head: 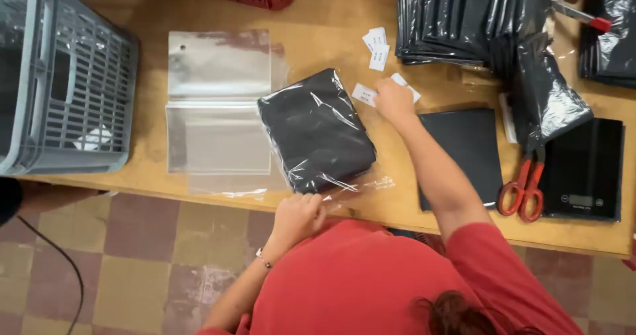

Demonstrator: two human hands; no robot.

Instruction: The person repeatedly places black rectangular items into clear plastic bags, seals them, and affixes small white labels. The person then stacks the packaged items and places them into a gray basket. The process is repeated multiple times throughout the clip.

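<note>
A black bagged garment (pixel 317 131) lies mid-table (pixel 344 17). The left hand (pixel 296 217) pinches the bag's open flap at the near edge. The right hand (pixel 393 101), fingers curled, rests on small white labels (pixel 364 94) just right of the bag. Empty clear bags (pixel 215 110) lie left; red scissors (pixel 522 188) and a black scale (pixel 583 169) sit right.

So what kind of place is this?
Probably a small packing workshop. A folded black garment in a clear bag lies on the wooden table, with empty clear bags, a stack of packed ones and a scale.
</note>
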